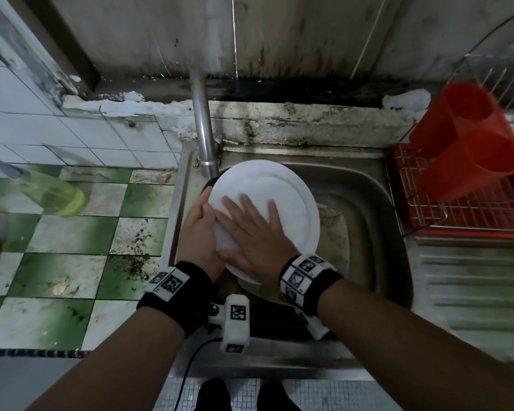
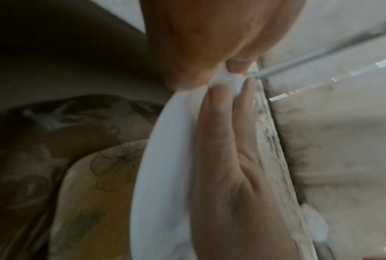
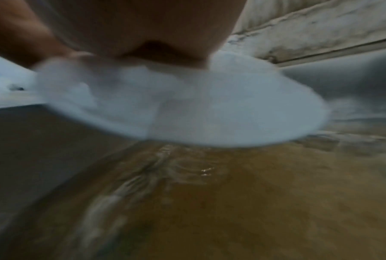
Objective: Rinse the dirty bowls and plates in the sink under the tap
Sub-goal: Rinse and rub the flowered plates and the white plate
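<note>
Plate [image 1: 282,197]: white, smooth, matt-looking, likely ceramic or plastic, cannot tell which. Sink [image 1: 368,209]: dull stainless metal, stained brown in the basin, ribbed drainer at 3 o'clock. Tap pipe [image 1: 204,123] at 12 o'clock: brushed metal. Dish rack [image 1: 422,215] at 2 o'clock: thin shiny wire; on it a red holder [image 1: 469,143], glossy plastic. Floor tiles [image 1: 72,232] at 9 o'clock: green and white, worn, grimy. Wall [image 1: 309,34]: rough, mould-streaked. Wristbands [image 1: 187,295]: black cloth

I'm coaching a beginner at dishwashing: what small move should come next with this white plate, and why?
Probably sweep the right hand across the round white plate: its flat fingers lie on the face, the left hand grips the rim, the metal tap stands just above.
</note>
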